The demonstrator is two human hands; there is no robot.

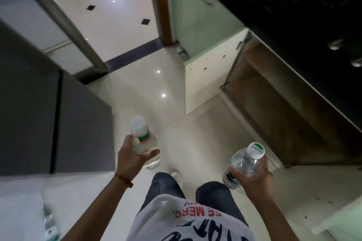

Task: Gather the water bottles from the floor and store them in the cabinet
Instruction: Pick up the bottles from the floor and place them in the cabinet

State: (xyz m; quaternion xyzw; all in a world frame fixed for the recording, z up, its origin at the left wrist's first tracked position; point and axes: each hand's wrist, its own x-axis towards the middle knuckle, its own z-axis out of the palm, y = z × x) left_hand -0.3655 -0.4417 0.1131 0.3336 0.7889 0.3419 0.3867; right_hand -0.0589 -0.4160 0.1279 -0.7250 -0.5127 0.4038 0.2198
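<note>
My left hand (pixel 133 157) grips a clear water bottle (pixel 142 137) with a white cap and a green and red label, held upright over the floor. My right hand (pixel 254 179) holds a second clear bottle (pixel 242 164) with a white and green cap, tilted toward the right. The open cabinet (pixel 284 107) lies ahead on the right, its brown inside bare, its pale door (pixel 211 76) swung out toward the floor's middle. More bottles (pixel 50 223) lie blurred on the floor at the lower left.
A grey fridge or cupboard (pixel 58 123) fills the left side. A black countertop (pixel 303 6) runs over the cabinets on the right. A second pale door (pixel 342 219) stands open at the lower right. The glossy tiled floor (pixel 137 84) leads to a doorway ahead.
</note>
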